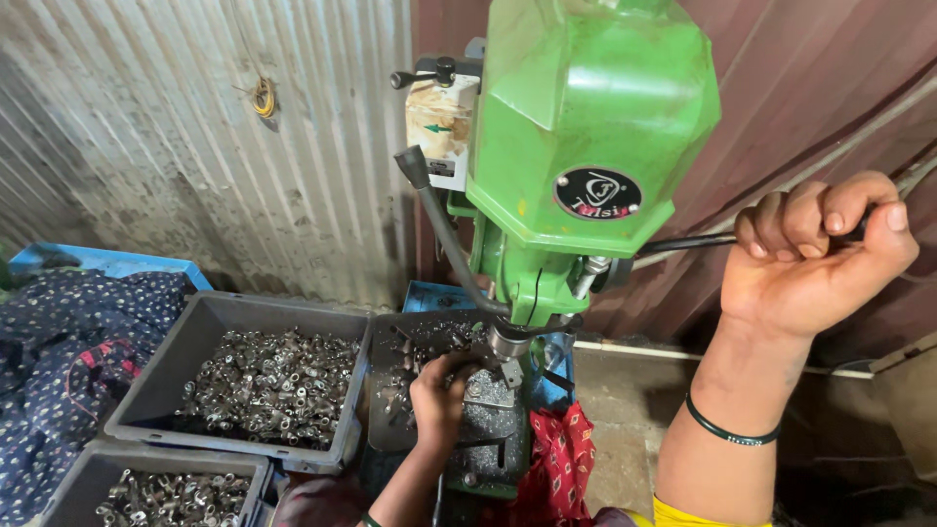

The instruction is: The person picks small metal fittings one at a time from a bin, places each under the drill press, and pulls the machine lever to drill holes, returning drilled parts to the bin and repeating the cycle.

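A green bench drill press (586, 127) stands in front of me against a corrugated wall. My right hand (810, 259) is clenched around the end of its black feed lever (683, 242), raised at the right. My left hand (439, 390) rests low on the machine's work table (488, 429), fingers curled around a small metal part right under the spindle (509, 342); the part itself is mostly hidden by the fingers. A second black lever (444, 229) sticks out toward the upper left.
A grey plastic crate (156, 390) of several small metal fittings sits at the left, another crate (88, 483) below it. Loose fittings lie on a dark tray (386, 429) beside the left hand. Patterned blue cloth (59, 342) lies far left, red cloth (561, 459) below the machine.
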